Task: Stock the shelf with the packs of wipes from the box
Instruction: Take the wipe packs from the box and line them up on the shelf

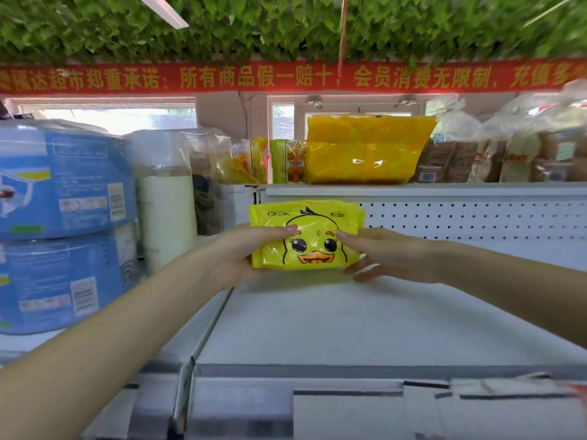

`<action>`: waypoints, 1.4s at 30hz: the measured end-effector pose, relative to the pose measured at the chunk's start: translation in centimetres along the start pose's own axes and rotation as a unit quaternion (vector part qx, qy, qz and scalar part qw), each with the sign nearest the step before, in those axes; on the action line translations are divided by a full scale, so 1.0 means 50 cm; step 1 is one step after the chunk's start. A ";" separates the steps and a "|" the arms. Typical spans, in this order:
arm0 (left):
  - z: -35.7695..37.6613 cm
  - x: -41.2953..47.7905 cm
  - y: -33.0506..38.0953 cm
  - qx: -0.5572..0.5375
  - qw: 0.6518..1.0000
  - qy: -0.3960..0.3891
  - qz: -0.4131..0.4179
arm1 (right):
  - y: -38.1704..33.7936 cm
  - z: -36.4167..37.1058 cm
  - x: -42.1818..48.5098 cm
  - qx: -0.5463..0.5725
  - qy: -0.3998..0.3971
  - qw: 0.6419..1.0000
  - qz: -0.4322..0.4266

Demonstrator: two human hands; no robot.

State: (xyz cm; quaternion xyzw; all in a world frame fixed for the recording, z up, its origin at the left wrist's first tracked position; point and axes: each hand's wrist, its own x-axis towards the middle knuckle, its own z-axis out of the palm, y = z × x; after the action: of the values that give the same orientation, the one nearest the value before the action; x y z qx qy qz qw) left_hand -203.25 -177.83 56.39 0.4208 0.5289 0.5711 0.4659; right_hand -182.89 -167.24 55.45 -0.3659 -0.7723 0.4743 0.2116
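Over shelf (317,319), wipes pack (305,219) between left hand (241,255) and right hand (392,255), corners hidden

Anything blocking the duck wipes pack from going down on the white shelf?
Nothing visible. The left hand and right hand hold the wipes pack over a bare stretch of white shelf; the blue packs stand off to the left.

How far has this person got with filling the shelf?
Barely started: the white shelf shows no packs set down yet. In hand: the left hand and right hand hold a yellow duck pack of wipes near the shelf's back. Left: placing it and fetching more; the box is out of view.
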 end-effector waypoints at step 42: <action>0.156 -0.051 0.035 0.383 0.879 0.143 0.247 | -0.006 -0.084 -0.159 -0.516 0.236 0.816 -0.111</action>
State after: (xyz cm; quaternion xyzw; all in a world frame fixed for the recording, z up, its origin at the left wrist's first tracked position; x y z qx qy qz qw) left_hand -195.26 -178.70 58.82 0.5972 0.6459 0.4746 0.0314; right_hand -175.04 -170.98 57.82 -0.4334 -0.8658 -0.1213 0.2186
